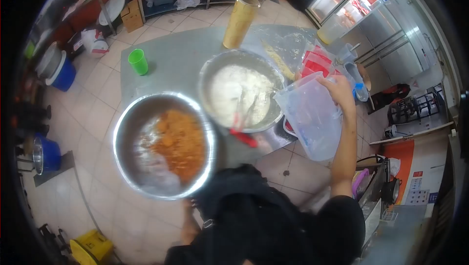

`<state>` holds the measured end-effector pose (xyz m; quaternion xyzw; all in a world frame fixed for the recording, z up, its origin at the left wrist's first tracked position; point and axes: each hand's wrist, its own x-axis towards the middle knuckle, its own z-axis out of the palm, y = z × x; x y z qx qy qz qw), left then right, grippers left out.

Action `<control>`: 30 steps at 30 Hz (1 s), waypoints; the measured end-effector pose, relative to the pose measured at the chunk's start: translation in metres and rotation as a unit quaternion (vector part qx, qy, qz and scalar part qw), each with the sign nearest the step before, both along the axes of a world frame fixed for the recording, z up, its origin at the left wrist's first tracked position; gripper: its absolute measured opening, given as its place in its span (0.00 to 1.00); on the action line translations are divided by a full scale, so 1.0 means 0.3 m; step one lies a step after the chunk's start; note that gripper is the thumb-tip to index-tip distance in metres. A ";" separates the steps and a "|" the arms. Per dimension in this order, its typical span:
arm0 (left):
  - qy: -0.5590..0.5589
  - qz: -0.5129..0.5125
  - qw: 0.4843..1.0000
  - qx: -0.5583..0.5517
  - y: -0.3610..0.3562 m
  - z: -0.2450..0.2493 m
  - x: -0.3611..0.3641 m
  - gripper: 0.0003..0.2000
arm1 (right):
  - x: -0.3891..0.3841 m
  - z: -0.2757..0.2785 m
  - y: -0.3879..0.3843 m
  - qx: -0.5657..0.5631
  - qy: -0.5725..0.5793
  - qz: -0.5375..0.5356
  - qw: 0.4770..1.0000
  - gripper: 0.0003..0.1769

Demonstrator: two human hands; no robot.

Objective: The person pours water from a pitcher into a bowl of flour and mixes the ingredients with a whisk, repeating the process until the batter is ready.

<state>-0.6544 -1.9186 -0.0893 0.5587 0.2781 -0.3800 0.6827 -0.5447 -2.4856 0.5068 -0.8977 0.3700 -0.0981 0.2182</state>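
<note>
My right hand is closed on the rim of a translucent plastic container, tilted beside the flour bowl. That metal bowl holds white flour and a utensil with a red handle. To its left, a large steel bowl contains an orange crumbly mixture and what looks like a clear plastic bag. My left hand is low, just below the large bowl's near edge; its fingers are mostly hidden by the bowl and blurred.
A green cup and a tall yellowish roll stand on the metal table. Red and clear plastic packages lie at the table's right. Blue tubs and a yellow bucket are on the floor at left.
</note>
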 end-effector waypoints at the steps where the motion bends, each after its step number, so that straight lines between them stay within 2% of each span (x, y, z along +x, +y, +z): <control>1: 0.012 -0.003 1.000 0.001 0.004 -0.005 0.002 0.12 | -0.005 -0.005 -0.009 0.000 0.001 0.001 1.000 0.25; 5: 0.042 -0.002 0.999 -0.034 0.022 -0.062 -0.011 0.13 | -0.035 -0.022 -0.054 0.016 -0.025 0.000 1.000 0.23; 6: 0.038 0.016 0.999 -0.009 0.010 -0.110 -0.028 0.13 | -0.041 -0.023 -0.054 0.020 -0.036 0.008 0.999 0.22; 8: 0.035 0.038 0.999 0.016 -0.009 -0.103 -0.023 0.13 | -0.057 0.010 -0.025 0.024 -0.060 0.009 0.998 0.21; 9: 0.005 0.005 0.997 0.080 -0.011 -0.099 -0.009 0.12 | -0.063 0.021 -0.009 0.028 -0.084 0.011 0.996 0.21; 10: -0.025 -0.025 0.989 0.144 -0.021 -0.058 0.013 0.14 | -0.076 0.021 -0.019 0.028 -0.085 0.017 0.996 0.21; 12: -0.006 -0.002 0.993 0.115 -0.060 0.104 0.017 0.14 | -0.113 0.024 -0.064 0.044 -0.128 -0.017 0.991 0.18; 13: 0.012 0.014 0.996 0.085 -0.078 0.171 0.013 0.14 | -0.120 0.034 -0.051 0.092 -0.190 -0.015 0.977 0.16; 16: 0.045 0.045 0.994 0.094 -0.085 0.125 0.001 0.14 | -0.106 0.058 -0.021 0.182 -0.334 -0.006 0.925 0.13; 17: 0.067 0.063 0.994 0.064 -0.070 0.097 0.002 0.13 | -0.086 0.052 -0.016 0.190 -0.384 0.026 0.903 0.13; 18: 0.064 0.074 0.993 0.067 -0.067 0.099 0.013 0.13 | -0.052 0.043 -0.018 0.198 -0.385 0.035 0.901 0.13; 20: 0.109 0.069 0.989 0.068 -0.074 0.096 0.026 0.12 | 0.011 0.034 -0.006 0.200 -0.457 0.079 0.863 0.12; 22: 0.094 0.085 0.990 0.061 -0.071 0.110 0.031 0.12 | 0.103 0.029 0.030 0.213 -0.476 0.071 0.850 0.14; 25: 0.091 0.103 0.988 0.066 -0.082 0.150 0.044 0.12 | 0.269 -0.014 0.045 0.290 -0.538 0.045 0.790 0.17; 28: 0.104 0.117 0.985 0.076 -0.096 0.195 0.034 0.12 | 0.475 -0.063 0.084 0.339 -0.561 0.033 0.755 0.17; 30: 0.096 0.121 0.987 0.046 -0.115 0.240 0.008 0.13 | 0.622 -0.122 0.084 0.380 -0.557 0.095 0.733 0.15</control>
